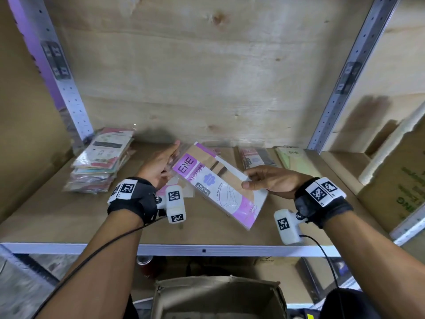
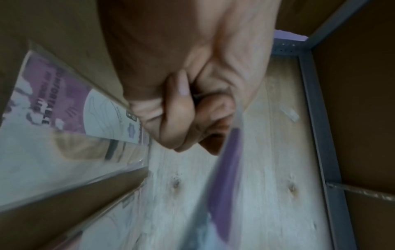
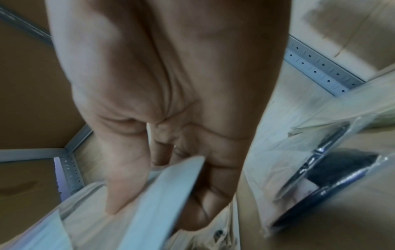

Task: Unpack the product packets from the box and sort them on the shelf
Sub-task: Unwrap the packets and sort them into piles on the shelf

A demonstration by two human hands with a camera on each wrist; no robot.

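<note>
While the open box [image 1: 216, 298] sat below the shelf [image 1: 69, 217], the right hand [image 1: 269, 180] pinched a purple packet [image 1: 218, 187] above it, thumb on top and fingers [image 3: 198, 209] curled beneath its right edge. The left hand [image 1: 158, 166] gripped another packet [image 2: 228, 169] in curled fingers [image 2: 177, 118]. Farther back lay a packet stack [image 1: 101, 162].

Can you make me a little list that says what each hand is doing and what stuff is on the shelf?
left hand: curled round the top end of the pink packet
right hand: pinches the packet's right edge, thumb on top
packet: tilted, held just above the shelf
far left of shelf: a stack of packets
back of shelf: more packets, lying flat, and a green packet
below the shelf: an open box
</note>
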